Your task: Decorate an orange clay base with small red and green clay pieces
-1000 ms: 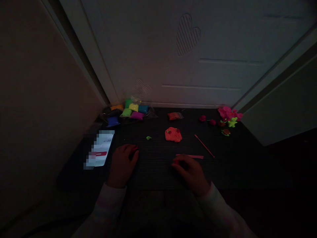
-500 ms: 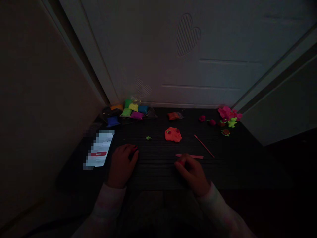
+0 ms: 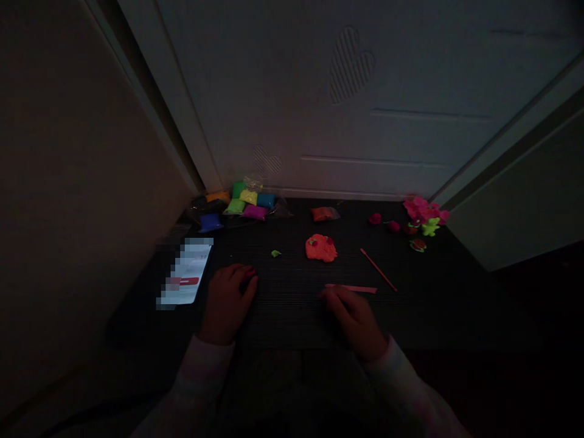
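My left hand (image 3: 229,304) rests on the dark table with its fingers curled round a small dark-red lump of clay (image 3: 249,274), only partly visible at the fingertips. To the right, my right hand (image 3: 354,319) is closed, thumb against the bent fingers; what it holds is hidden. Just beyond its knuckles lies a flat pink clay tool (image 3: 360,289). A flattened orange clay piece (image 3: 321,249) with small red and green bits on it sits ahead, between the hands. A little green clay scrap (image 3: 275,253) is left of it.
A lit phone (image 3: 188,274) lies left of my left hand. Bags of coloured clay (image 3: 246,201) pile at the back left; an orange packet (image 3: 323,213) is at the back middle. A thin pink stick (image 3: 378,269) and pink clay shapes (image 3: 422,210) are on the right. A door stands behind.
My right hand has turned slightly, and the red lump that showed between its fingers is now hidden. The left hand keeps its grip. The whole view has shifted a little.
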A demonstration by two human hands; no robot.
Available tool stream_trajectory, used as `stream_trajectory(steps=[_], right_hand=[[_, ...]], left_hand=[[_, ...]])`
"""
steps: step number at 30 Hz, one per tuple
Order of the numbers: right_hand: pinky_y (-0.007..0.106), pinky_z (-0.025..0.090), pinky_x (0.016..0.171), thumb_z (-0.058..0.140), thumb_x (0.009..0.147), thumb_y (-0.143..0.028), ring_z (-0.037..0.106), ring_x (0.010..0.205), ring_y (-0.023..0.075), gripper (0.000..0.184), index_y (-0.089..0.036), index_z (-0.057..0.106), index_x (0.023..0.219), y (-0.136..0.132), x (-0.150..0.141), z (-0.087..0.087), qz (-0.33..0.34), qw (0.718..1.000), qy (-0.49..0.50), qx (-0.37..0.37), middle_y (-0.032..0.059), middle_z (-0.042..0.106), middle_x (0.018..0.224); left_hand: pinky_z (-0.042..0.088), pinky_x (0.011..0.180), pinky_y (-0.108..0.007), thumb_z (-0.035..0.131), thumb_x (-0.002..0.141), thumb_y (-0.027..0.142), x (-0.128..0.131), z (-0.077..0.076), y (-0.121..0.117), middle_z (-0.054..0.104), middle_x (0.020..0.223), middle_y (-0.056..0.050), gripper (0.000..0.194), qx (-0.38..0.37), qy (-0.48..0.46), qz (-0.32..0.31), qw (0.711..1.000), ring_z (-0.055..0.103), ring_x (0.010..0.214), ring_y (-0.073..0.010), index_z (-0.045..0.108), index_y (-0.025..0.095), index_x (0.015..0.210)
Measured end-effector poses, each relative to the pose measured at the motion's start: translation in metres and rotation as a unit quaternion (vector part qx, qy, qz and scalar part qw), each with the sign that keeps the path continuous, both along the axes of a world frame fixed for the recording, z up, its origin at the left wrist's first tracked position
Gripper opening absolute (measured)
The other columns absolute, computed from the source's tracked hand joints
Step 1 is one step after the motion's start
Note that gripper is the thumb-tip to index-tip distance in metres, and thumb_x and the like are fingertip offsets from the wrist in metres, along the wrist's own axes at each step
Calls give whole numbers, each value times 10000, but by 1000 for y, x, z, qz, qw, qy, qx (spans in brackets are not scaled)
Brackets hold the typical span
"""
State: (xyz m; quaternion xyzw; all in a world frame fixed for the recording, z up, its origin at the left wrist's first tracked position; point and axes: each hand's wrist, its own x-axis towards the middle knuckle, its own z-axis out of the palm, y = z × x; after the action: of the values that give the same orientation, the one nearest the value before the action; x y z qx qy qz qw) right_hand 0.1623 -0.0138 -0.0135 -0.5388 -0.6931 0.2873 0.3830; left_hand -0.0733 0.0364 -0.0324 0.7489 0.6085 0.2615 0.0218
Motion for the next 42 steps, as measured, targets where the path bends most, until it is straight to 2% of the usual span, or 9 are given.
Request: stream_trajectory(steps=[3,6,9,12,18,27,31,39,42], right_hand=[[286,461,733,401,859,-265,590,831,151,222,-187,578,967,2,-3,-2,14,999,-39,9,54,643,893],[311,455,801,431,838,-207,582,894,158,236,-193,564,1032,1,-7,-6,36,995,-87,20,60,642,954],[324,474,767,470,812,-176,593,843,167,231,-182,557,1025,1,-11,-9,40,990,-136,24,57,649,913],[300,490,689,493,800,-165,595,759,163,138,-169,590,899,1,-13,-11,47,982,-180,33,48,649,815],[387,415,844,438,843,-179,549,911,198,237,-173,601,1015,-5,-12,-10,73,959,-264,75,74,635,1028],[463,308,892,423,835,-444,370,1184,269,470,-235,432,1256,-19,-22,-1,95,913,-389,75,54,389,1363],[478,293,896,399,838,-461,373,1184,289,466,-227,462,1237,-17,-14,2,58,912,-403,48,80,366,1374],[477,218,979,322,862,-487,289,1260,233,528,-198,350,1303,-26,-30,-1,143,919,-363,48,21,376,1371],[483,194,999,338,857,-486,291,1262,236,553,-167,340,1309,-20,-33,-2,121,924,-359,47,45,390,1362]], left_hand=[[448,799,-387,477,783,318,0,0,0,631,942,-92,254,-1,-1,1,1000,556,897,-238,619,163,926],[443,807,-392,472,789,315,0,0,0,631,949,-94,257,-5,-2,0,1000,553,905,-240,616,158,932],[436,817,-409,466,795,315,0,-1,0,628,962,-108,270,-9,-3,-1,1000,548,915,-251,615,141,938],[433,821,-416,462,798,312,1,0,-1,625,970,-114,279,-10,-2,-2,1000,544,921,-254,613,134,950],[434,825,-401,473,793,302,2,2,-2,622,971,-108,268,-11,3,2,1000,542,918,-247,614,135,948],[436,813,-406,456,802,313,1,0,-2,624,965,-103,262,0,2,-2,1000,546,914,-244,606,155,948],[438,800,-406,457,796,315,1,-1,-1,628,950,-100,250,4,1,-8,1000,552,902,-245,606,166,931],[433,809,-407,443,800,320,2,0,0,625,954,-112,277,0,5,-7,1000,547,907,-253,609,146,937],[430,815,-406,442,799,319,1,0,-1,626,954,-110,279,0,7,-6,1000,546,913,-254,609,145,940]])
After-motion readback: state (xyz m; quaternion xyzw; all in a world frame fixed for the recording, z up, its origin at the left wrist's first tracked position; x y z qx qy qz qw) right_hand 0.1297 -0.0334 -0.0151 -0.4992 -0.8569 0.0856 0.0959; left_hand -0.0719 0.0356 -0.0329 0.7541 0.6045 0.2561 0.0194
